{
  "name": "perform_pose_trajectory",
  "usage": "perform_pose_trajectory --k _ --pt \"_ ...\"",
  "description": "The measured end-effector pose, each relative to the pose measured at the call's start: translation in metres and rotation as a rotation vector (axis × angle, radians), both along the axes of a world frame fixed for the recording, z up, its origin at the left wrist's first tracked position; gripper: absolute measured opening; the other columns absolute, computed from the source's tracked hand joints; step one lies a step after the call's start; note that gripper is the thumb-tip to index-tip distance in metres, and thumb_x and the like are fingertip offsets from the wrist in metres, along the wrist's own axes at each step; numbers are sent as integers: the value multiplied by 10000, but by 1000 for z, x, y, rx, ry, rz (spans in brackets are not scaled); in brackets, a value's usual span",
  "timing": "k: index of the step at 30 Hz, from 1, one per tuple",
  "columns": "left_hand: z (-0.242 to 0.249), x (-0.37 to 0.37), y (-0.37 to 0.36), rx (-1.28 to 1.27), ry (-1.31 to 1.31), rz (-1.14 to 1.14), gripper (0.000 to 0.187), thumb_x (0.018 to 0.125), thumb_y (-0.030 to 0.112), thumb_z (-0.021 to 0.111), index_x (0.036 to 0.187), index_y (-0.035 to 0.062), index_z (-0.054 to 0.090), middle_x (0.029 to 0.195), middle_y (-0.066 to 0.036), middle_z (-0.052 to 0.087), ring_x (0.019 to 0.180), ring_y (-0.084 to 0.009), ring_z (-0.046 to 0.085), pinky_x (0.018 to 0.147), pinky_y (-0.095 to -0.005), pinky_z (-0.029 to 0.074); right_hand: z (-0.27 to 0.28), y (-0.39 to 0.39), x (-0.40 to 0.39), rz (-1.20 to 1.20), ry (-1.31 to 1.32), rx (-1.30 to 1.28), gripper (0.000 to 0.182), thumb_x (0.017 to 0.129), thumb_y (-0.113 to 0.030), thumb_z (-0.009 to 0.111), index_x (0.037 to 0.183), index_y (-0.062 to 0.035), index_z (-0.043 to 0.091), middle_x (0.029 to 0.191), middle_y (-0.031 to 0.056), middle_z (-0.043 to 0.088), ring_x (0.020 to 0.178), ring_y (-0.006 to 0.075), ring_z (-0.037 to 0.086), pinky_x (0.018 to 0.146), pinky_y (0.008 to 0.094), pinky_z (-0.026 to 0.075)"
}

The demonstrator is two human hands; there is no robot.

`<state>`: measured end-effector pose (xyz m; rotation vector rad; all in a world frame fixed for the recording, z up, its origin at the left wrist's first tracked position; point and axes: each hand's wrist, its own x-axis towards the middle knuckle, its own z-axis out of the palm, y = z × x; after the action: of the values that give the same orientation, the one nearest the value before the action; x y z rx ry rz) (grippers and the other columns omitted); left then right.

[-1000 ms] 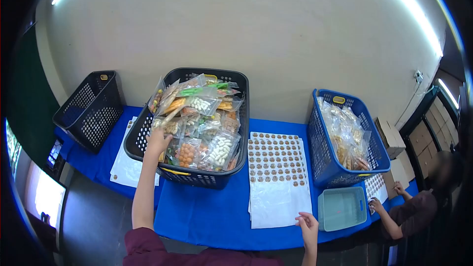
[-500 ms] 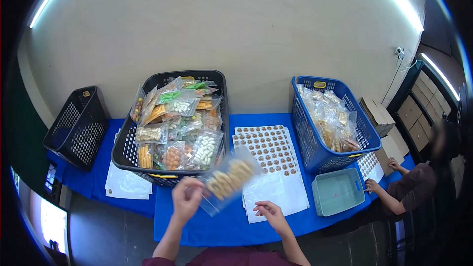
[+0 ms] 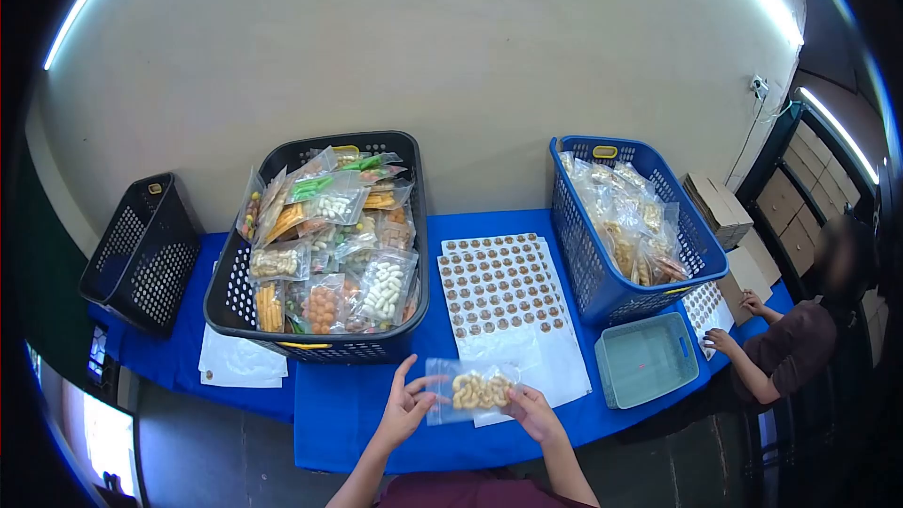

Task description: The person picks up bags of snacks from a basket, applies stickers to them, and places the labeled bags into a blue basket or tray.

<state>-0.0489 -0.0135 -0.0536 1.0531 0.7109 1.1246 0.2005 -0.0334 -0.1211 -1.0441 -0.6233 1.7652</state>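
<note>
A clear plastic bag of cashew nuts (image 3: 481, 391) is held level in front of me, above the near edge of the blue-covered table. My right hand (image 3: 538, 416) pinches its right end between thumb and fingers. At the other end is my left hand (image 3: 404, 406), fingers spread, its fingertips right at the bag's left edge. Just behind the bag lie white sheets of round brown stickers (image 3: 499, 287), the lower part bare of stickers. A big black basket (image 3: 310, 350) full of bagged snacks stands behind my left hand.
A blue basket (image 3: 588, 268) of bagged snacks stands right of the sheets, a pale green tray (image 3: 649, 395) before it. Far left is another black basket (image 3: 141, 254), with white sheets (image 3: 243, 357) nearby. At right, a co-worker (image 3: 790, 348) reaches over a sticker sheet (image 3: 705, 310) beside cardboard (image 3: 720, 212).
The cashew bag has gone from a blurred tilt in my left hand to level before me. My right hand has taken its right end; my left fingers have spread.
</note>
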Motion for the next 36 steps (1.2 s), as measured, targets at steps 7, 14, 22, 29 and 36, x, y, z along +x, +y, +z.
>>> perform_pose_trajectory --k 7,14,22,29,36 --pt "-45 29 16 -228 185 -274 619 832 143 582 1309 -1 215 1240 -165 433 1004 -195 531 845 -271 431 -9 4 -3 -228 246 -91 228 829 -112 554 1049 -55 532 999 53 585 910 144 551 757 287 442" --pt "-69 82 10 -237 63 167 270 866 181 540 1053 -14 531 979 -49 585 860 -88 537 740 -216 426 -25 -13 -22 157 83 -150 282 809 -168 606 1045 -36 523 1018 54 572 843 100 539 688 226 405" --pt "-58 89 26 -158 138 371 255 868 125 519 1072 -28 510 1007 -69 581 889 -107 548 787 -241 433 -142 72 73 136 -614 112 251 764 -109 579 1007 -48 564 824 35 583 740 125 555 651 257 443" --pt "-44 138 28 -192 -24 651 235 869 97 504 1074 -16 514 1005 -60 578 887 -111 561 780 -237 455 -194 171 167 -61 -1280 54 424 763 -99 553 1171 -68 443 1018 203 501 967 347 495 809 385 417" --pt "-42 177 23 -190 45 697 208 859 96 532 1034 -15 538 961 -45 589 841 -83 548 737 -220 441 -169 155 147 37 -1575 250 479 736 -83 593 1188 -128 440 1002 160 457 935 327 476 806 422 408"
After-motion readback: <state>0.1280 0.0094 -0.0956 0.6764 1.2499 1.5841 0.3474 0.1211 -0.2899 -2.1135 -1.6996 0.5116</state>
